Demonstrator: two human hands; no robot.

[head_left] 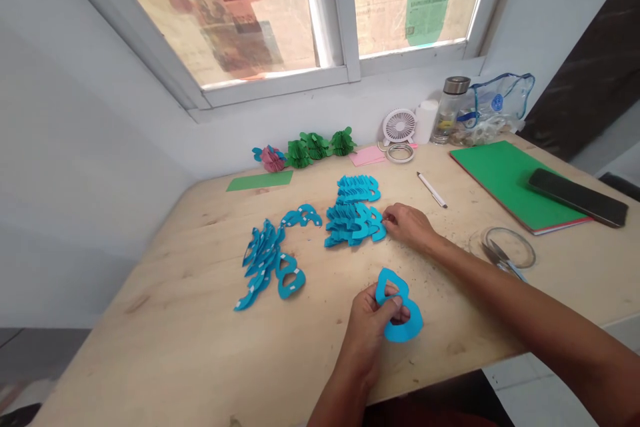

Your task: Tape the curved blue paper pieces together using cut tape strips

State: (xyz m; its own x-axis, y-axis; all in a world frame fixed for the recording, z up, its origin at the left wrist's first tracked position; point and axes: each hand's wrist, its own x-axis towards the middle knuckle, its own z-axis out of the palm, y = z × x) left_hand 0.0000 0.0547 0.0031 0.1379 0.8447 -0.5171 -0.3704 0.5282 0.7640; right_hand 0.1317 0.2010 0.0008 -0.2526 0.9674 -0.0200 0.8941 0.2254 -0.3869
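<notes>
My left hand (375, 320) pinches a blue paper cutout (405, 332) with two openings, shaped like a figure eight, near the table's front edge. Farther off, my right hand (407, 223) has its fingers closed at the right edge of a blue paper cutout (376, 223) beside a stacked pile of blue cutouts (350, 223). Its fingertips are partly hidden. To the left lies a second heap of blue cutouts (263, 257), several with small white tabs. One tabbed cutout (290, 277) lies at that heap's right side.
Along the wall stand green paper figures (315, 145), a pink paper figure (273, 159), a small fan (399, 127) and a bottle (450, 110). A white pen (432, 189), green folder (510, 180), dark case (577, 197), scissors (505, 260) and tape roll (520, 247) lie at right.
</notes>
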